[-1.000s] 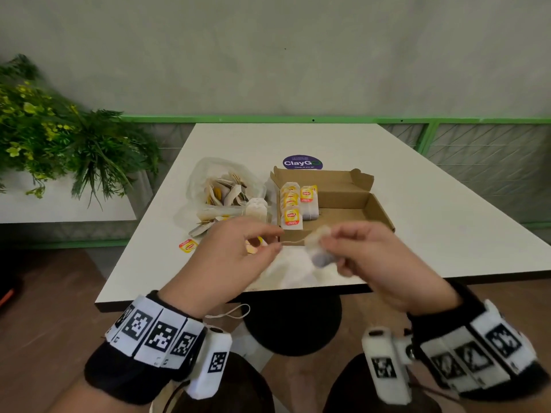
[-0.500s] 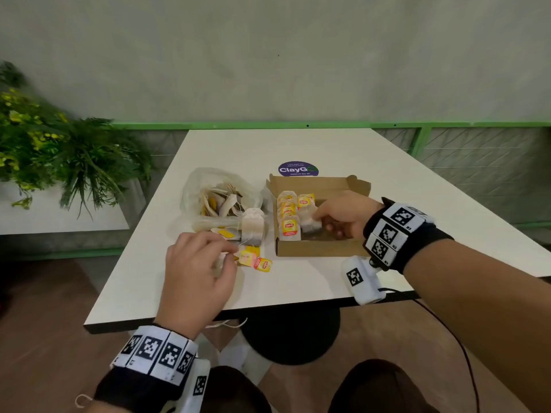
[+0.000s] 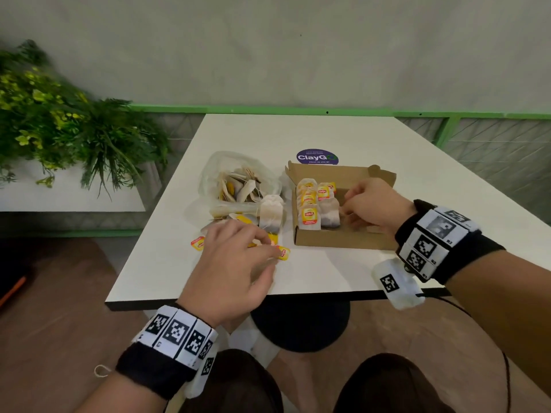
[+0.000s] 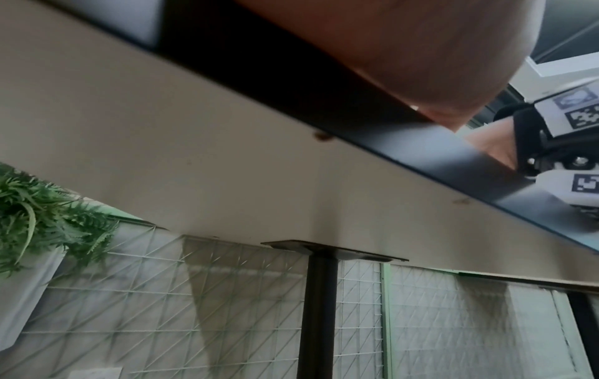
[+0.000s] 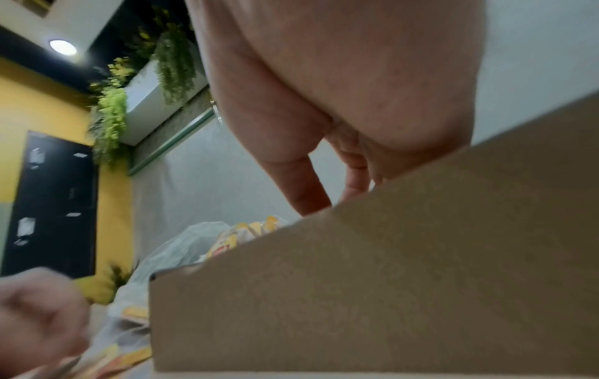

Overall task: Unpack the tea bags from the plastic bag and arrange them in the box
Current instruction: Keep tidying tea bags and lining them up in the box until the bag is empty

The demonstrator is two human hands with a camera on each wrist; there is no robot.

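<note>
The open cardboard box [image 3: 343, 241] sits on the white table [image 3: 432, 186], with several Lipton tea bags [image 3: 310, 204] standing along its left side. My right hand [image 3: 344, 207] is inside the box, its fingers at the right edge of the nearest grey tea bag [image 3: 329, 216]. The box wall [image 5: 389, 282] hides the fingertips in the right wrist view. The clear plastic bag [image 3: 238, 186] with more tea bags lies left of the box, and one tea bag [image 3: 269, 216] stands before it. My left hand [image 3: 272, 251] curls over loose yellow tags [image 3: 283, 252] and pinches one.
A purple round sticker [image 3: 317, 157] lies behind the box. A single yellow tag [image 3: 197, 243] sits near the table's left edge. A planter with green foliage [image 3: 59, 123] stands to the left. A black stool [image 3: 298, 323] is under the table's front edge.
Both hands held a tea bag in front of me a second ago. The right hand carried it into the box and stood it up. The left hand dropped to the loose tags.
</note>
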